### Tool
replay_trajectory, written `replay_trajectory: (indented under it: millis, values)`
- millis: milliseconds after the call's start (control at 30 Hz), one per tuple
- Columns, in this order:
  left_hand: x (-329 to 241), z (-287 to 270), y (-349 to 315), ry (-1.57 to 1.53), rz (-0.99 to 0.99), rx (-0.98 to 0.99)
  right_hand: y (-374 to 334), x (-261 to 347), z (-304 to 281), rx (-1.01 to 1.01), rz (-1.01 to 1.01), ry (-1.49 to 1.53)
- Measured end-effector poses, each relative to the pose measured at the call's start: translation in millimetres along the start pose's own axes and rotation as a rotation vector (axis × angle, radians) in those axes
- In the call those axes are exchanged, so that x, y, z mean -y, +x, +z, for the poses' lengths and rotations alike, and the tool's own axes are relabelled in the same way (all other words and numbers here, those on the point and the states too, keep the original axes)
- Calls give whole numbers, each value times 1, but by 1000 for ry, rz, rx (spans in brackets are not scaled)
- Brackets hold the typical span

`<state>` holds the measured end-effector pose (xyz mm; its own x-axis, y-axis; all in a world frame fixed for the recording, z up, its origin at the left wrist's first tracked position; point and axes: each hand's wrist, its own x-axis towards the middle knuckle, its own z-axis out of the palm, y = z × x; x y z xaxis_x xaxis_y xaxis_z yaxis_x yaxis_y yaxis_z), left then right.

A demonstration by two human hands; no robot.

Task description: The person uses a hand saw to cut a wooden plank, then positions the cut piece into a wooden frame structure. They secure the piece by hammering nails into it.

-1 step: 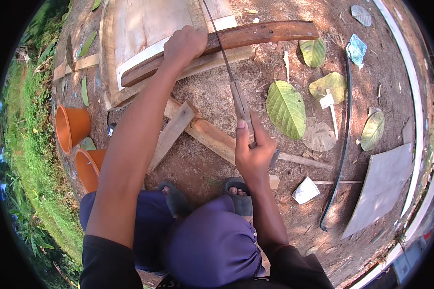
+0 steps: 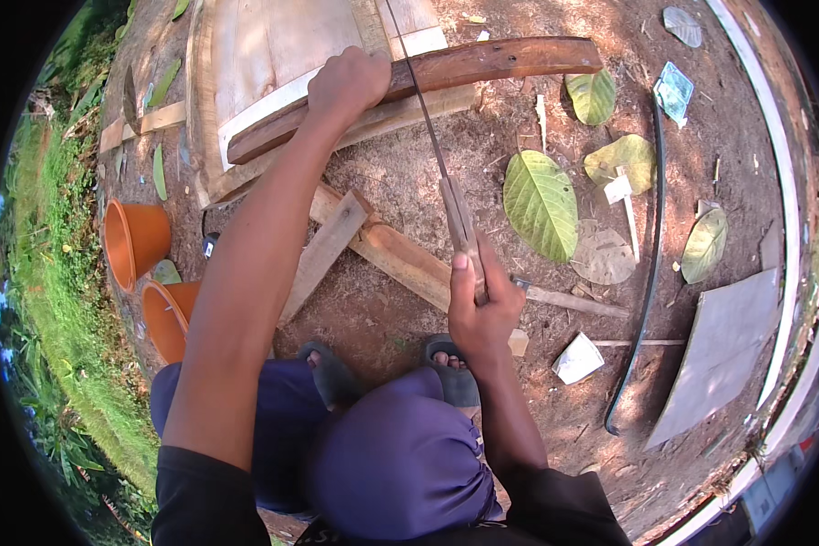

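Observation:
A handsaw (image 2: 459,214) with a wooden handle points away from me, its thin blade seen edge-on. My right hand (image 2: 485,311) is closed round the handle, thumb along its top. The blade crosses a dark brown wooden plank (image 2: 510,61) near its middle; I cannot tell how deep it sits in the wood. My left hand (image 2: 350,85) is closed on the plank just left of the blade. Under the plank lies a pale wooden panel with a frame (image 2: 278,45), which bears it. The plank's right end sticks out past the panel.
Crossed wooden pieces (image 2: 328,255) lie below the panel. Orange buckets (image 2: 146,238) stand at the left. On the ground to the right are large leaves (image 2: 540,205), a hammer-like tool (image 2: 573,301), a white cup (image 2: 578,359), a dark curved bar (image 2: 655,237) and a grey board (image 2: 717,355).
My right hand and the saw have drawn back a little toward me. My left hand stays on the plank, which shows hardly any movement.

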<state>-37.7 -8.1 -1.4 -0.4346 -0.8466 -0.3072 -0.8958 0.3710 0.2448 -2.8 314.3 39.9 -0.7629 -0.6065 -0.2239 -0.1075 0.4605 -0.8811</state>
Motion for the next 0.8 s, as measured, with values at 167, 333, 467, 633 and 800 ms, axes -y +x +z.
replay_trajectory:
  millis: [167, 333, 467, 633, 800]
  values:
    - [6, 1, 6, -9, -42, -20, -73, -4, -41, -20, -128, 94]
    - [-3, -3, 5, 4, 35, -30, 39, 22, 17, 14, 81, 48]
    - [4, -10, 3, -6, 17, -38, -26, 6, -8, -65, -33, 147]
    - [10, 2, 0, -10, -37, -9, -53, 3, -25, -23, 1, 119]
    - [-3, -1, 5, -21, 8, -30, 30, 16, 16, -42, 60, 75]
